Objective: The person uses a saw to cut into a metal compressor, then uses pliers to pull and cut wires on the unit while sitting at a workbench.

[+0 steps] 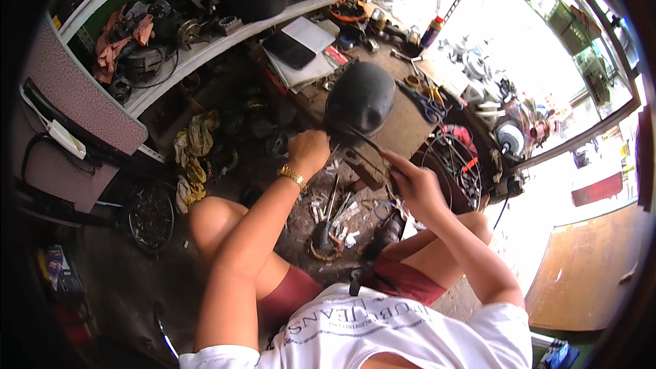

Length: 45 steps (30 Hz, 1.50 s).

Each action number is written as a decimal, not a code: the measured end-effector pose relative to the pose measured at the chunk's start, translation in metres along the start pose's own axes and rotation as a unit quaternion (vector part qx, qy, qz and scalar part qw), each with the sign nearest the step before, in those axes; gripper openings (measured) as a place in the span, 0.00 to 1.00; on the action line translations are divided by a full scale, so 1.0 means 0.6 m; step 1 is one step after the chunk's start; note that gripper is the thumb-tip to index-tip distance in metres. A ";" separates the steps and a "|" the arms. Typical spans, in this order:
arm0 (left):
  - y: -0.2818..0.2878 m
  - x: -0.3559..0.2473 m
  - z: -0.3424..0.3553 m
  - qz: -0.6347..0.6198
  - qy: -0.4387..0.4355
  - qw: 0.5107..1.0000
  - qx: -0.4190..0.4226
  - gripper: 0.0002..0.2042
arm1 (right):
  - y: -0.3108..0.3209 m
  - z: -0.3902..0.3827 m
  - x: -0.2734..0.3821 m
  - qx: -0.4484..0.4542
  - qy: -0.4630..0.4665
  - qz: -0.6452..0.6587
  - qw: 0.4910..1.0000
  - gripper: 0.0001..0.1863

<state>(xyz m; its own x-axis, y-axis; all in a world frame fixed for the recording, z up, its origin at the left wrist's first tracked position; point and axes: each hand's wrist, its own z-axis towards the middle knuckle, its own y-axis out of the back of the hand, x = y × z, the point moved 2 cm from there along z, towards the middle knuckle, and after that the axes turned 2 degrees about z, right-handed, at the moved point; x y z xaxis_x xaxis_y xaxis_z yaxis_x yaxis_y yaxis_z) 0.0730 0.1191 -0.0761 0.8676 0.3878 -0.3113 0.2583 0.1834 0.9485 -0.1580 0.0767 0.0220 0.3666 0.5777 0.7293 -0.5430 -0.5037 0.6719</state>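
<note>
A black, smooth, rounded object (362, 96), perhaps a cover or seat, rests on the worn wooden bench top (410, 126) in front of me. My left hand (309, 153), with a gold bracelet (292, 176) at the wrist, is closed in a fist by its lower left edge. What those fingers hold, if anything, is hidden. My right hand (418, 186), slightly blurred, is closed on the end of a thin dark strip (371, 143). The strip slants up and left to the underside of the black object. Its kind cannot be made out.
A phone (289, 50) lies on papers behind. Blue-handled scissors (432, 107) and pliers are at the right, near a bin of wires (459, 164). Scraps and tools litter the floor between my knees. A wire basket (152, 219) and yellowish rags (195, 150) are left.
</note>
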 end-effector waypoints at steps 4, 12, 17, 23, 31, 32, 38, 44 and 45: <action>-0.002 0.003 -0.001 -0.018 -0.016 1.000 -0.008 0.15 | -0.053 0.020 -0.044 -0.082 0.097 0.061 0.990 0.25; -0.005 0.002 -0.019 -0.019 -0.038 0.998 -0.037 0.14 | -0.024 0.032 0.018 0.050 0.021 0.013 0.998 0.26; -0.016 0.003 -0.016 -0.047 -0.021 0.998 -0.036 0.14 | -0.046 0.011 -0.098 0.009 0.040 0.068 0.997 0.27; -0.013 -0.002 -0.016 -0.045 -0.015 0.999 -0.013 0.14 | -0.110 -0.051 -0.163 -0.040 0.051 0.112 0.992 0.25; -0.001 0.004 -0.018 -0.037 0.000 0.999 -0.024 0.13 | 0.043 -0.035 0.037 0.079 -0.040 -0.005 0.996 0.26; -0.002 0.001 -0.017 -0.038 0.000 0.999 -0.020 0.13 | 0.054 -0.050 0.037 0.082 -0.045 -0.008 0.996 0.27; -0.005 -0.007 -0.020 -0.036 0.028 0.999 0.012 0.14 | 0.057 -0.043 0.041 0.030 0.036 -0.004 0.999 0.25; -0.003 -0.006 0.002 -0.024 0.012 1.000 0.012 0.15 | -0.057 0.014 -0.100 -0.055 0.068 0.040 0.995 0.24; -0.006 -0.002 0.001 -0.022 0.000 1.000 0.005 0.15 | -0.070 -0.007 -0.106 -0.065 0.085 0.048 0.993 0.24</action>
<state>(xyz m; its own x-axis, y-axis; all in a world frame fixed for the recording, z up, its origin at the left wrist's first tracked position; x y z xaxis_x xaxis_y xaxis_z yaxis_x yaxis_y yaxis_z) 0.0709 0.1176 -0.0794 0.8549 0.3797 -0.3536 0.3013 0.1915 0.9341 -0.1615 0.0636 -0.0530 0.1813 0.6375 0.7488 -0.6656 -0.4810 0.5706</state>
